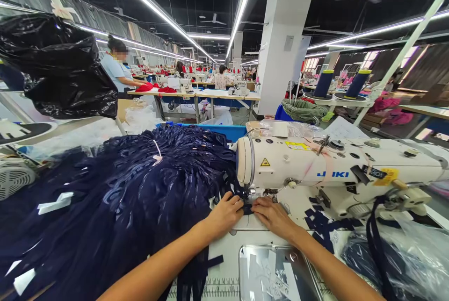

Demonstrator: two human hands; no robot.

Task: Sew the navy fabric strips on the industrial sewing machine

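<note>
1. In the head view, a small navy strip (pixel 248 209) is lying between the two hands, right at their fingertips, just below the needle area of one white sewing machine (pixel 298 163).
2. A large heap of navy strips (pixel 150 198) is spreading beside the left hand, with one pale tie (pixel 157 154) lying on it; its pieces are overlapping too much to count.
3. Two navy thread cones (pixel 323 84) are standing behind the machine, one metal tray (pixel 305 275) is sitting nearer the person, holding white paper slips (pixel 280 275), and several navy scraps (pixel 324 221) are lying beyond the right hand.
4. The left hand (pixel 226 212) is curling partway, its fingertips touching the strip's left end; whether it is pinching, I cannot tell.
5. The right hand (pixel 271 214) is reaching in half-closed, fingers together, touching the strip's right end; its grip underneath is staying hidden.
</note>
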